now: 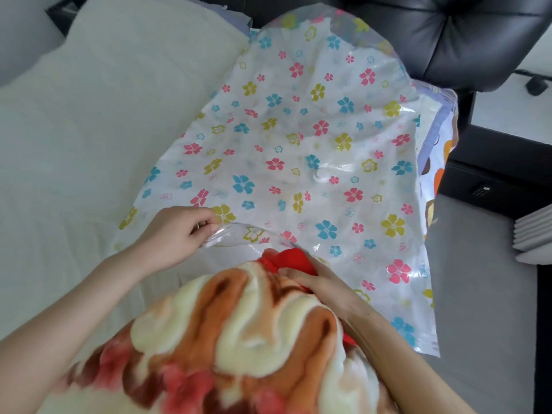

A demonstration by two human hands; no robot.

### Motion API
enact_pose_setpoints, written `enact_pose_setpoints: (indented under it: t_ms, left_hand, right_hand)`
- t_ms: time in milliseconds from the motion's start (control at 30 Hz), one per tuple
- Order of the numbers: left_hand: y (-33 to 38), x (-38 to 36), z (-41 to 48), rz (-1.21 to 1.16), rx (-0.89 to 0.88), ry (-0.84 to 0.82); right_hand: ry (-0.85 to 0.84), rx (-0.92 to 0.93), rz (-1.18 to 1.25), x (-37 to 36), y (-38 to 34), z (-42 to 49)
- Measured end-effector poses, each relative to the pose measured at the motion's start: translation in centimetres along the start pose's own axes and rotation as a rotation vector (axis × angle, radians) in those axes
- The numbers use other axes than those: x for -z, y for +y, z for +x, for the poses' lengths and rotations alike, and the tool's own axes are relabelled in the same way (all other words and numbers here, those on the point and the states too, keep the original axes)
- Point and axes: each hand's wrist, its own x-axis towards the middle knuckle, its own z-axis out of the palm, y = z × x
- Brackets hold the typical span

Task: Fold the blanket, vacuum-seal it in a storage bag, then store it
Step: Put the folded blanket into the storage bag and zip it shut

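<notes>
- The storage bag [298, 127], clear plastic printed with pink, blue and yellow flowers, lies spread flat on the bed [74, 150]; its far end reaches toward the black padded furniture [454, 40] at the top of the view
- A small white valve [320, 175] sits on the upper side of the bag, about in the middle
- The left hand [176, 234] pinches the near edge of the bag between thumb and curled fingers and holds this edge a little above the bed, so the mouth of the bag stands open
- The blanket [239, 333], thick and fluffy with cream, orange-brown and pink pattern, is bunched in a roll at the lowest part of the view, close to the person; its front end, with a red border, is at the mouth of the bag, just under the lifted plastic edge
- The right hand [316, 282] holds this front end: the thumb lies on top of the red border and the fingers go around its side, partly hidden by the fabric
- Most of the blanket is outside the bag; how far the red tip is inside I cannot tell exactly
- On the right, under the bag, a second patterned sheet [439, 138] with orange and brown shapes comes out at the edge of the bed
- Beside the bed on the right is a grey floor [481, 294]
</notes>
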Motion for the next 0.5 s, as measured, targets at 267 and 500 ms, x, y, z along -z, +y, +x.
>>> enact_pose_setpoints:
  t_ms: [267,500]
  left_hand:
    - [1.9,2.2,-5.3,-0.028,-0.097,0.107]
    - [2.7,1.2,-12.5,0.253,-0.183,0.353]
  right_hand:
    - [0.092,0.022,0.041,-0.1,0.9,-2.0]
    - [0.120,0.064,0.094,-0.5,1.1,-3.0]
